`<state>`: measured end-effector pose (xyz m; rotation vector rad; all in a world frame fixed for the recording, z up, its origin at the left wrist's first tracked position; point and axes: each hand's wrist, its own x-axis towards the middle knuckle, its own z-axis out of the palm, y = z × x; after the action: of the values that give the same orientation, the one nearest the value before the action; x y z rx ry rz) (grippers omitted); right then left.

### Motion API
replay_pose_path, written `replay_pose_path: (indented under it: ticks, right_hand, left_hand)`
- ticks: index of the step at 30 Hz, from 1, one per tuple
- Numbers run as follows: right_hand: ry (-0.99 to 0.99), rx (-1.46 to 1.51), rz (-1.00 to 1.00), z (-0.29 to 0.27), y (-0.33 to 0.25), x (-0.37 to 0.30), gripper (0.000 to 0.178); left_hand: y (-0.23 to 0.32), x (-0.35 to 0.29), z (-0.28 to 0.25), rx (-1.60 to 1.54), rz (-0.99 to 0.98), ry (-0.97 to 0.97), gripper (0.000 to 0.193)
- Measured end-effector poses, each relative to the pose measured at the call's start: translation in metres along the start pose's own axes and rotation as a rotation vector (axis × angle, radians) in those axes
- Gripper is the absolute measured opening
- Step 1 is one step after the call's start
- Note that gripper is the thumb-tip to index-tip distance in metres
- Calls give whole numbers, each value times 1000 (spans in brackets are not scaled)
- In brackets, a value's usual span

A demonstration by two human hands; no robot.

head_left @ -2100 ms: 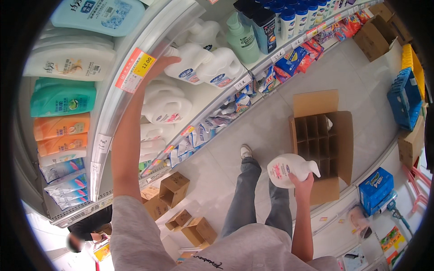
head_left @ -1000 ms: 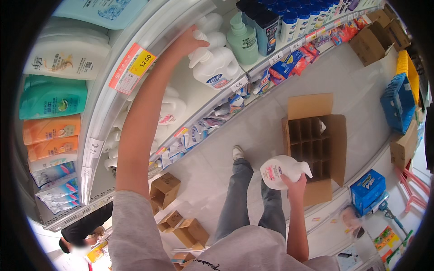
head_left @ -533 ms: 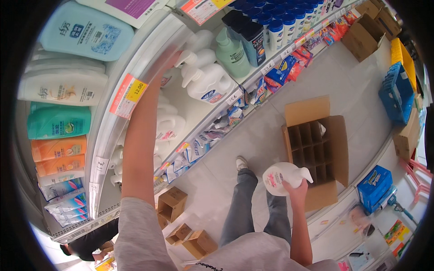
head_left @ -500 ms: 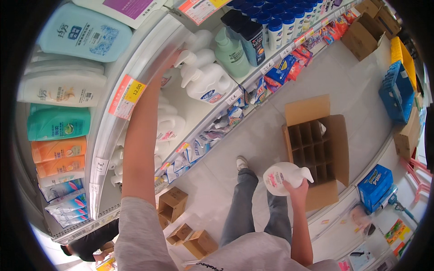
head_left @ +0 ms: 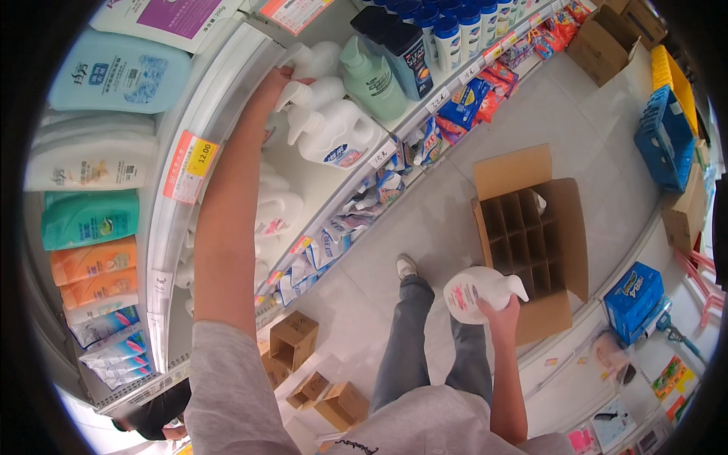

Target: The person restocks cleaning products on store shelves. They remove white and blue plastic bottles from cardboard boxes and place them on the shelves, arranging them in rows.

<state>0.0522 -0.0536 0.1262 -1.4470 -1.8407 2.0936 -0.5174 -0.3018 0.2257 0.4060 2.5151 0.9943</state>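
Shelf (head_left: 227, 98): my left hand (head_left: 274, 82) grips a white pump bottle (head_left: 311, 92) on it. Below, beside the box (head_left: 531, 243): my right hand (head_left: 500, 312) holds a spare bottle (head_left: 474, 292).

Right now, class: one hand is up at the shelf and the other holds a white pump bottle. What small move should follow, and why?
Probably lift the right hand with its white pump bottle to the shelf. The left hand is already among the matching shelved pump bottles, and the divided carton looks nearly emptied.

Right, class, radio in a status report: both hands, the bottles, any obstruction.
Left hand up on shelved white pump bottles. Right hand grips white pump bottle. Nothing blocking either.
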Motion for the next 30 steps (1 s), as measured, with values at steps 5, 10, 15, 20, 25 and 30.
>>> replay_pose_path:
  ticks: [5, 10, 15, 20, 25, 30]
  right_hand:
    - [-5, 16, 43, 2, -9, -1, 49]
    - [-56, 23, 19, 2, -11, 2, 58]
    - [-85, 9, -17, 2, -13, 2, 61]
    - [-78, -48, -15, 1, -14, 3, 63]
    - [-88, -12, -15, 0, -8, 5, 62]
    - [-78, -15, -47, -1, -5, 7, 61]
  left_hand:
    - [31, -19, 2, -41, -72, 24, 37]
    - [21, -29, -6, 161, 3, 106, 33]
    - [5, -39, -27, 122, -24, 146, 34]
    - [14, -66, -18, 58, 81, 201, 37]
    - [7, -68, -22, 19, 63, 164, 38]
    - [17, -72, -18, 48, 33, 154, 37]
